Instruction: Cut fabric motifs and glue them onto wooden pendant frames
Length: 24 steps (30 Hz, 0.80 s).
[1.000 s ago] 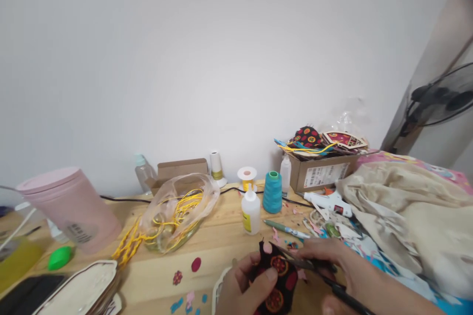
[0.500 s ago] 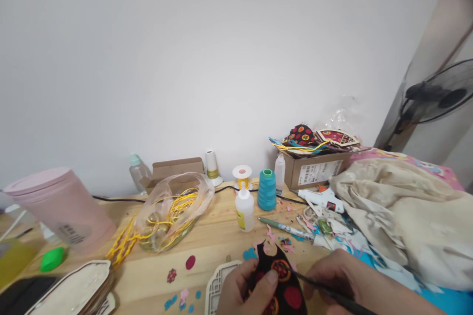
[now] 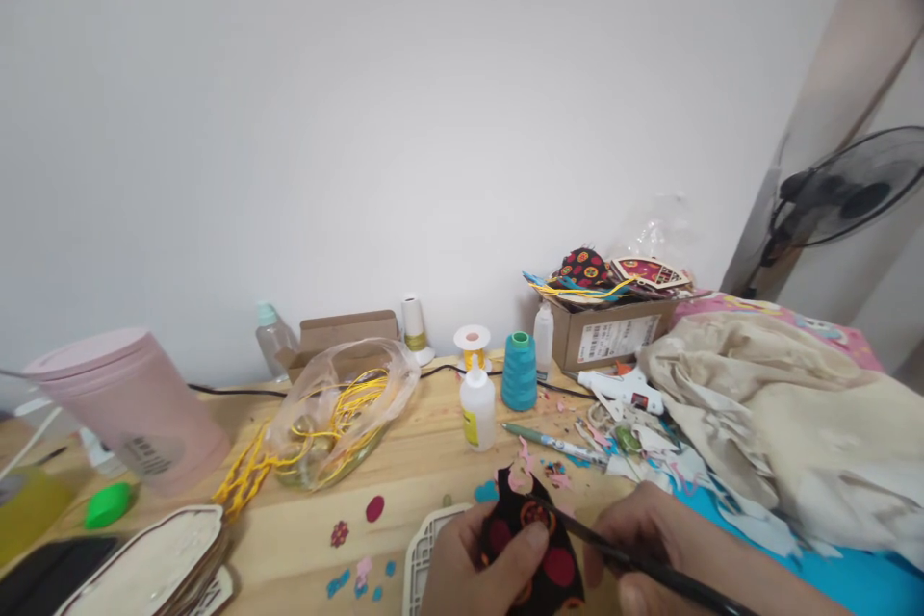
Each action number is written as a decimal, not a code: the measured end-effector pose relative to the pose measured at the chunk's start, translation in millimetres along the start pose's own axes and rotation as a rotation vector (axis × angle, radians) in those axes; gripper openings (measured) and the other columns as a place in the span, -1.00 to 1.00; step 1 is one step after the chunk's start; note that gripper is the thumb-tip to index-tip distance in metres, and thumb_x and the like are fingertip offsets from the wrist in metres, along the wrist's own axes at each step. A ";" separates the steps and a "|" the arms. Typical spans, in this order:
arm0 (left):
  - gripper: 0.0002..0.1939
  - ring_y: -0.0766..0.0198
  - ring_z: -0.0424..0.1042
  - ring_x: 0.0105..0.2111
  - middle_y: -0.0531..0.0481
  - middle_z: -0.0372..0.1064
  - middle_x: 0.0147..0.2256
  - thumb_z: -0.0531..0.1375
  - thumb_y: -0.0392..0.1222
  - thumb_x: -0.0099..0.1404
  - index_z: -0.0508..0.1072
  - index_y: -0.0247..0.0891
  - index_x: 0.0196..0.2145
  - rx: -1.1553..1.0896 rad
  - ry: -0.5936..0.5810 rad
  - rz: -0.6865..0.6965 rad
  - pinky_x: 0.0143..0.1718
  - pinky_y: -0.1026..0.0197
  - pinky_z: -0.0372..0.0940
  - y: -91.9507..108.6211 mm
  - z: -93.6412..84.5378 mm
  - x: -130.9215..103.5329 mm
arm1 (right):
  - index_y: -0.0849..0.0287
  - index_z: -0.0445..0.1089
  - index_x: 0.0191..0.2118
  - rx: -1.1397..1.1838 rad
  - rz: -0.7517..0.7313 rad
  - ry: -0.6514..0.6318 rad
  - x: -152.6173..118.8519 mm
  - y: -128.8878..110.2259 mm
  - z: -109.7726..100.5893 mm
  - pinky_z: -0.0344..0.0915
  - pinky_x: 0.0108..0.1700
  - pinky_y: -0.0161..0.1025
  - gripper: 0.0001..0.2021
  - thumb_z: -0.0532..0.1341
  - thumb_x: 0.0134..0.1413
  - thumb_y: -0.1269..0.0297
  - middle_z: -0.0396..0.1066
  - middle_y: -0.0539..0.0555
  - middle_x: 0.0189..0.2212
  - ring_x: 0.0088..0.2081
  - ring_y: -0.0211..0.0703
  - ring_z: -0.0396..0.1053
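My left hand (image 3: 483, 560) pinches a piece of black fabric (image 3: 561, 566) printed with red dots and orange-ringed motifs, the thumb pressed on its face. A curved notch shows in the cloth's top edge. In my right hand (image 3: 650, 539) are slim black tweezers (image 3: 613, 551), judging by their tapered shape; their tip meets the fabric just below the notch. Partly hidden behind my left hand lies a pale wooden lattice frame (image 3: 419, 553). Pink scraps (image 3: 521, 472) and a blue scrap (image 3: 486, 491) are close to the cloth's upper end.
A glue bottle (image 3: 477, 409) and a teal thread cone (image 3: 519, 373) stand ahead. Right of them are a glue gun (image 3: 622, 389), a filled cardboard box (image 3: 606, 332) and cream cloth (image 3: 780, 423). Leftward sit a bag of yellow cord (image 3: 346, 414), stacked wooden panels (image 3: 155, 558) and a pink container (image 3: 137, 404).
The tweezers' tip has moved slightly up and left on the fabric, toward the notch. My right hand has shifted a little left, and the camera view has turned slightly.
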<state>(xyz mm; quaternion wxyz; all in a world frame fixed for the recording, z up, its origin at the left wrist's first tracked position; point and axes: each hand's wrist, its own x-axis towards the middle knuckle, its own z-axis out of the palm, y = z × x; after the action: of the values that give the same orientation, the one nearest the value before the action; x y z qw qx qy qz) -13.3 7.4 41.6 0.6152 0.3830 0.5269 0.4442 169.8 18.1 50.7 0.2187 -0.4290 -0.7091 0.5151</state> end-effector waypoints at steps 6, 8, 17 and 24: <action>-0.59 0.36 0.24 -0.71 0.06 0.25 -0.75 0.29 0.08 -0.26 0.45 -0.37 -0.60 0.039 0.025 -0.057 -0.66 0.33 0.14 -4.6 -1.4 1.7 | 0.22 0.34 -0.48 -0.076 0.059 -0.027 0.1 -1.2 1.2 -0.09 -0.63 -0.43 -0.47 0.12 -0.32 -0.25 0.09 -0.10 -0.65 -0.59 -0.35 -0.04; -0.58 0.34 0.25 -0.70 0.06 0.25 -0.75 0.30 0.09 -0.29 0.45 -0.38 -0.61 0.019 0.020 -0.066 -0.65 0.31 0.17 -6.0 -1.8 2.5 | 0.23 0.34 -0.46 -0.080 0.070 -0.038 -0.1 -0.3 0.4 -0.09 -0.64 -0.43 -0.46 0.11 -0.31 -0.24 0.08 -0.10 -0.64 -0.60 -0.35 -0.04; -0.54 0.30 0.28 -0.70 -0.01 0.35 -0.70 0.32 0.07 -0.33 0.43 -0.38 -0.54 -0.054 0.042 -0.130 -0.60 0.20 0.26 -11.6 -4.5 4.7 | 0.27 0.29 -0.51 -0.014 0.000 -0.163 1.3 6.7 -3.8 -0.21 -0.65 -0.40 -0.50 0.09 -0.20 -0.19 -0.01 -0.12 -0.67 -0.61 -0.38 -0.10; -0.52 0.23 0.35 -0.65 -0.08 0.40 -0.65 0.32 0.07 -0.33 0.44 -0.40 -0.52 -0.022 0.027 -0.142 -0.56 0.17 0.27 -18.4 -7.7 9.6 | 0.27 0.32 -0.48 -0.012 0.056 -0.174 0.3 12.3 -7.1 -0.18 -0.64 -0.40 -0.52 0.12 -0.19 -0.15 0.04 -0.10 -0.66 -0.60 -0.36 -0.06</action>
<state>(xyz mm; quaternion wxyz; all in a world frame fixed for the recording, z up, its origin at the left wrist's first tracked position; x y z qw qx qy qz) -17.8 10.8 20.2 0.6422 0.3318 0.5559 0.4105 179.7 23.5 41.9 0.1392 -0.4034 -0.7163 0.5521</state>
